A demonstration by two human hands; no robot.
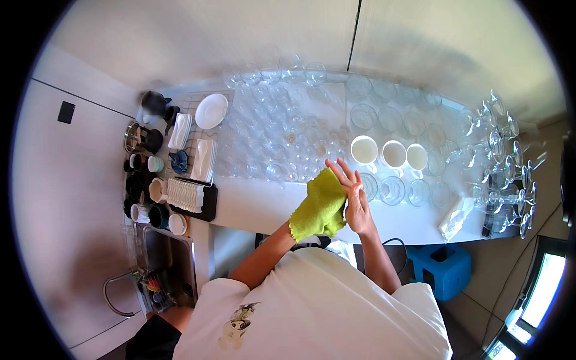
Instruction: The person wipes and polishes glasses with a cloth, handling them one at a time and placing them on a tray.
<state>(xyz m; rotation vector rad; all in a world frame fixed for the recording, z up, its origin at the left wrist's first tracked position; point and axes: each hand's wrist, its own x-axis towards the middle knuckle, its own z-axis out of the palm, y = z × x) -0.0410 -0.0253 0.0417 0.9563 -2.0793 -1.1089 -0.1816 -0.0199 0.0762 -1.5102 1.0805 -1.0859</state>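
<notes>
A lime-green cloth (320,204) is draped over the back of my left hand (337,180), whose bare fingers stick out past the cloth's upper edge. My right hand (358,208) touches these fingers beside the cloth; how firmly it grips cannot be told. Both hands are in front of the white counter's (256,193) near edge. Just beyond them stand three white mugs (364,150) in a row, with clear glass tumblers (393,191) before and behind them. Many small clear glasses (274,171) cover the counter to the left of the mugs.
Stemmed glasses (496,144) crowd the right end, near a clear plastic packet (456,218). At left are a wire rack (191,100) with a white plate (211,111), stacked cups (185,195) and a sink (168,252). A blue stool (443,274) stands below right. Another person's arm (155,335) is at lower left.
</notes>
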